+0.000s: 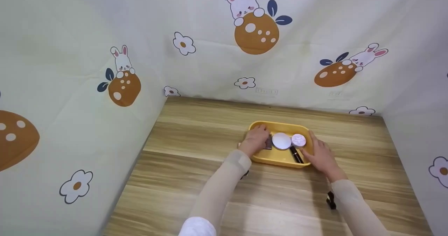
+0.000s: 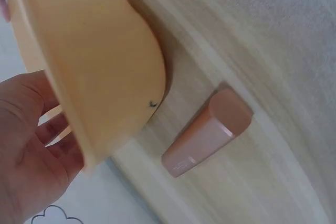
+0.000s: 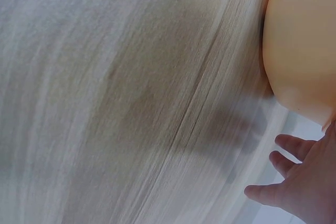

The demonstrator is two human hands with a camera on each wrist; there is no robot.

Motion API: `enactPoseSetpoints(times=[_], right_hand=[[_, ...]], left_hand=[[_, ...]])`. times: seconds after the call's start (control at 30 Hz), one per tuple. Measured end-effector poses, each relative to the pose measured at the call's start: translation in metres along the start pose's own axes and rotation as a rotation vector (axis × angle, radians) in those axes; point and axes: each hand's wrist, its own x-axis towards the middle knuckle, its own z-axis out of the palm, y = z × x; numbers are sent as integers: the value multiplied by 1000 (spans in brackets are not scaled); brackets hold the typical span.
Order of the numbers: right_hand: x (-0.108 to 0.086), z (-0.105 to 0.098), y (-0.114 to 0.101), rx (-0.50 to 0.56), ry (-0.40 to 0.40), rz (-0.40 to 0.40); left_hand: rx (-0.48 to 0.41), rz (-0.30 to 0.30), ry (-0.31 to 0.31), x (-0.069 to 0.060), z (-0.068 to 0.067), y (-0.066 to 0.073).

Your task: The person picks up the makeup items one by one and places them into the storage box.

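A yellow tray (image 1: 276, 163) on the table holds a round white compact (image 1: 281, 141), a small white jar with a patterned lid (image 1: 298, 140), a black tube with a gold band (image 1: 296, 154) and a dark flat case (image 1: 268, 143). My left hand (image 1: 255, 140) reaches over the tray's left end, beside the dark case and partly covering it. Its fingertips are hidden behind the tray wall in the left wrist view. At the right end, my right hand (image 1: 322, 155) has its thumb by the rim and its other fingers spread outside, clear of the wall.
A rose-gold tapered case (image 2: 205, 135) lies on the wooden table (image 1: 196, 131), just outside the tray's left end. Pale fabric (image 1: 206, 64) printed with rabbits and flowers encloses the table's back and sides.
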Motion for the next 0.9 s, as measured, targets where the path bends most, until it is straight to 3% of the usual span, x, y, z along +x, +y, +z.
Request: enactPoseSetpoints(times=[0.33,0.6,0.9], right_hand=[[-1,-1,1,-3,-13,9],[0,-2,1,-4,-34,25],[-1,-4,-2,2,-44,28]], left_hand=[[-56,-11,52,0,-23,-13],[-67,-8,59,-11,-46,-25],[-102,-31,71,-20,-53,-39]])
